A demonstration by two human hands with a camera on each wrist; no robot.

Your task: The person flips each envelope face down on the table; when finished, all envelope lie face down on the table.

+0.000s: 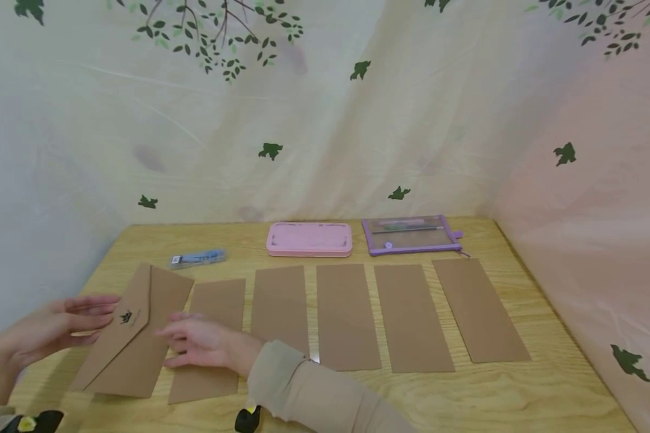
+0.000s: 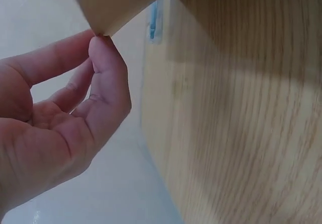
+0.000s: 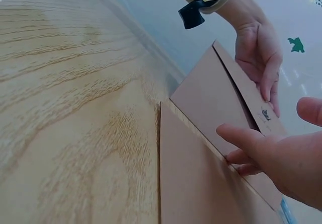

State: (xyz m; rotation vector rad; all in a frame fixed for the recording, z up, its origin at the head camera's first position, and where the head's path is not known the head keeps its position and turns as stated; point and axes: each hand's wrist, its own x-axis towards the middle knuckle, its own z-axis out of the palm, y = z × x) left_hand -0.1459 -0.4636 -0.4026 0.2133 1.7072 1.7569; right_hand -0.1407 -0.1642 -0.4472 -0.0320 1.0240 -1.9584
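Note:
My left hand pinches the left edge of a brown kraft envelope that is tilted up off the table. Its pointed flap bears a small dark crown print and faces up. In the left wrist view, thumb and fingertips meet at a corner of the envelope. At the envelope's right edge is my right hand, fingers loosely bent; in the right wrist view, its fingertips touch that edge while the thumb is held apart above. Beneath the right hand lies a flat brown paper rectangle.
More brown rectangles lie in a row to the right. Behind them are a slim clear pack with blue contents, a pink case and a clear purple-edged zip pouch. Cloth hangs around the wooden table.

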